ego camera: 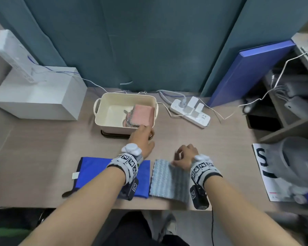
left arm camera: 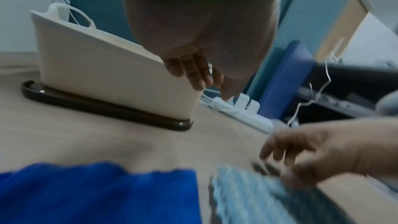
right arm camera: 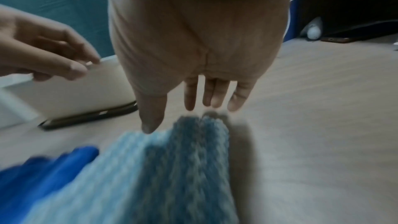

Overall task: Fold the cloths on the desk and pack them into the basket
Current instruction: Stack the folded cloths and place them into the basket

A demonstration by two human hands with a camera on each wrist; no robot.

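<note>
On the desk [ego camera: 212,139], near its front edge, two cloths lie flat side by side: a blue cloth [ego camera: 96,173] to the left and a grey-blue cloth [ego camera: 169,181] to the right, close together but not overlapping. Behind them stands the basket [ego camera: 103,119], which rests on a dark tray [ego camera: 112,134], and inside it, against its right wall, a folded pink cloth [ego camera: 142,116] lies on top of a striped one [ego camera: 128,118]. The left hand [ego camera: 142,137] is just at the front rim of the basket, with fingers relaxed and slightly bent, and it holds nothing; I think it is near the rim because the packed cloths are directly beyond it. The right hand [ego camera: 185,157] hangs over the far edge of the grey-blue cloth, its fingers [right arm camera: 212,94] pointing down and spread a little, the thumb close to the fabric. The wrist pictures are blurred, so it is hard to say if the thumb already touches the cloth, but no pinch is visible. This position seems sensible for taking the far edge and folding it toward the body. By my judgement two cloths are packed and two remain to fold. The grey-blue cloth looks thick and textured, so it will probably fold into a bulky piece.
</note>
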